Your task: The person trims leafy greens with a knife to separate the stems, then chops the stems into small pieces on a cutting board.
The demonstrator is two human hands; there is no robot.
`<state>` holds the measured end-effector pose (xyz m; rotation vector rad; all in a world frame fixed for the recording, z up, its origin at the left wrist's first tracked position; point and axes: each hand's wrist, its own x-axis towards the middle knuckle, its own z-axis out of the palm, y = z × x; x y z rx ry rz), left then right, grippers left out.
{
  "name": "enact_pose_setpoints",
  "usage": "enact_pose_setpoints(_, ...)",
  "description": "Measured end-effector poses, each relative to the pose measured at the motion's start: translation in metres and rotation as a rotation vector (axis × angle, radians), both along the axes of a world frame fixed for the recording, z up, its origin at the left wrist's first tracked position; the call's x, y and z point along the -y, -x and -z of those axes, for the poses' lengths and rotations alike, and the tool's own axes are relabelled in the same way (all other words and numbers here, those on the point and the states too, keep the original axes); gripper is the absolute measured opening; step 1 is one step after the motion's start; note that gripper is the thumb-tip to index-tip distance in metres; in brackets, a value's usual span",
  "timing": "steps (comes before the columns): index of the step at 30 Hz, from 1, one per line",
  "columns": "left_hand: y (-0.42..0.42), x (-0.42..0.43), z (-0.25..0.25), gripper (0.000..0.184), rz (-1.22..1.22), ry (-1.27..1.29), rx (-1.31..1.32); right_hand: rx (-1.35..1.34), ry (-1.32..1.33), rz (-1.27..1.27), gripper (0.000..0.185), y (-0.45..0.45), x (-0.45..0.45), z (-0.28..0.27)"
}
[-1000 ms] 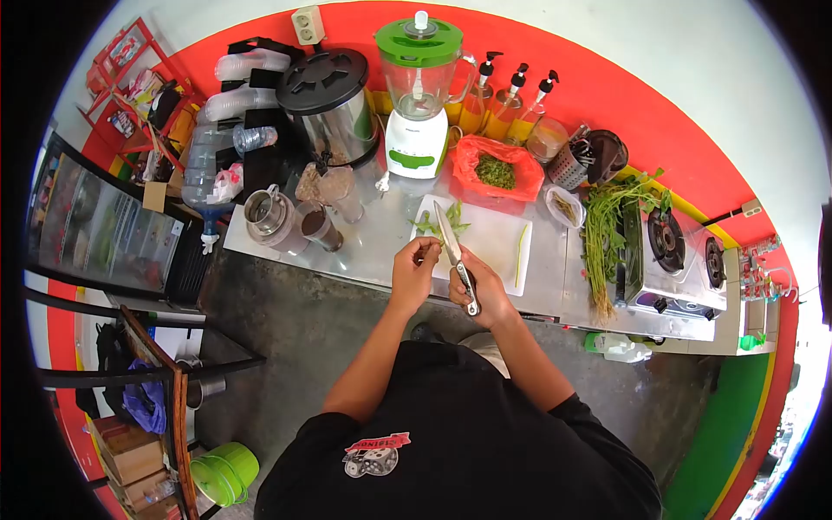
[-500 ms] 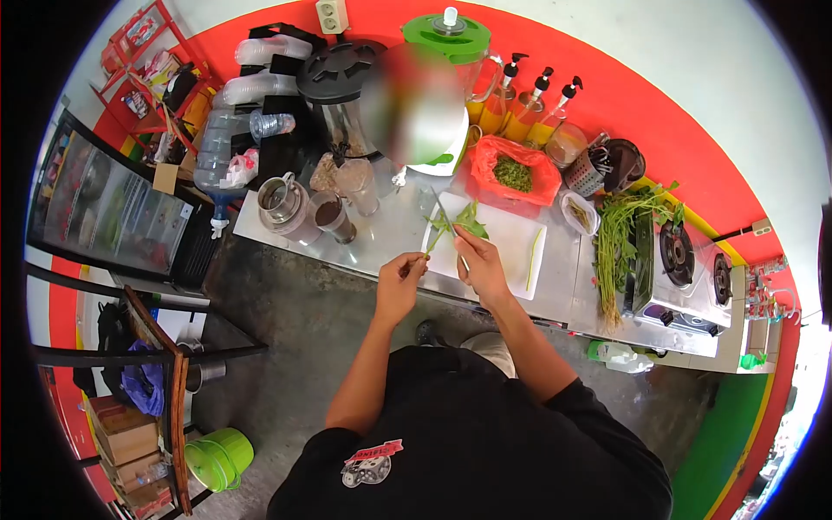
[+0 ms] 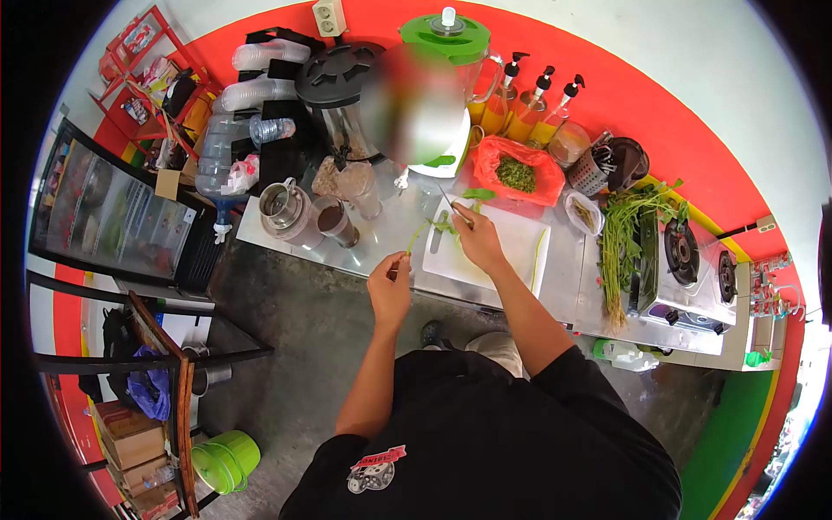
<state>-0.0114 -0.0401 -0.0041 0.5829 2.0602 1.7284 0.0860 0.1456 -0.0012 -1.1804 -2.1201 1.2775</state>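
Note:
My left hand (image 3: 390, 282), closed, pinches the end of a thin green stem (image 3: 415, 239) in front of the counter's edge. Over the white cutting board (image 3: 494, 251) my right hand (image 3: 474, 238) is wrapped round a knife (image 3: 445, 196), its blade pointing up and to the left. Green leaves (image 3: 444, 225) lie beside the right fingers, and another leaf (image 3: 477, 194) is at the board's top edge. A single stem lies along the board's right side. Behind the board, chopped greens (image 3: 516, 175) fill a red plastic bag (image 3: 548, 184).
A bunch of long-stemmed greens (image 3: 617, 251) lies left of the gas stove (image 3: 685, 286). Cups, a metal pot (image 3: 282, 204) and a dark-lidded container (image 3: 338, 76) stand on the left. A blender (image 3: 446, 39), partly blurred, and pump bottles (image 3: 527, 108) stand behind.
The view has shifted. My left hand has drawn away from the knife, towards the lower left, with the stem. My right hand has moved up over the board with the knife.

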Motion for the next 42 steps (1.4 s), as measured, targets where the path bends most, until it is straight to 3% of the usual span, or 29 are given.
enact_pose_setpoints(3, 0.005, -0.001, 0.012, 0.022, -0.007, -0.004, -0.083, 0.039, 0.090, -0.035, 0.047, -0.008, -0.005, 0.029)
enact_pose_setpoints(6, 0.004, 0.003, 0.013, 0.026, 0.027, -0.052, 0.022, 0.125, 0.383, 0.019, 0.061, -0.025, 0.013, 0.035)
enact_pose_setpoints(10, -0.002, -0.010, 0.034, 0.029, 0.117, -0.080, 0.064, 0.043, 0.491, 0.023, 0.061, -0.053, 0.022, 0.035)
enact_pose_setpoints(12, -0.010, -0.022, 0.033, 0.027, 0.287, -0.085, 0.134, -0.076, 0.601, 0.066, 0.054, -0.071, 0.025, 0.038)
enact_pose_setpoints(16, -0.031, -0.067, 0.009, 0.019, 0.448, -0.022, 0.065, -0.163, 0.610, 0.289, 0.039, -0.111, 0.030, 0.026)
enact_pose_setpoints(20, -0.061, -0.112, 0.009, 0.017, 0.501, -0.030, 0.029, -0.212, 0.604, 0.402, 0.037, -0.151, 0.027, 0.021)
enact_pose_setpoints(25, -0.096, -0.153, 0.042, 0.012, 0.524, 0.110, 0.026, -0.249, 0.543, 0.481, 0.037, -0.196, 0.018, 0.014)
enact_pose_setpoints(26, -0.100, -0.163, 0.048, 0.012, 0.533, 0.204, -0.102, -0.246, 0.531, 0.502, 0.038, -0.203, 0.012, 0.011)
enact_pose_setpoints(27, -0.105, -0.169, 0.050, 0.012, 0.540, 0.308, -0.224, -0.235, 0.532, 0.493, 0.038, -0.210, 0.010, 0.012)
enact_pose_setpoints(35, -0.135, -0.210, 0.058, 0.011, 0.571, 0.455, -0.380, -0.406, 0.557, 0.579, 0.037, -0.241, -0.020, 0.009)
enact_pose_setpoints(42, -0.144, -0.197, 0.063, 0.023, 0.551, 0.431, -0.528, -0.370, 0.549, 0.483, 0.039, -0.237, -0.026, 0.032)
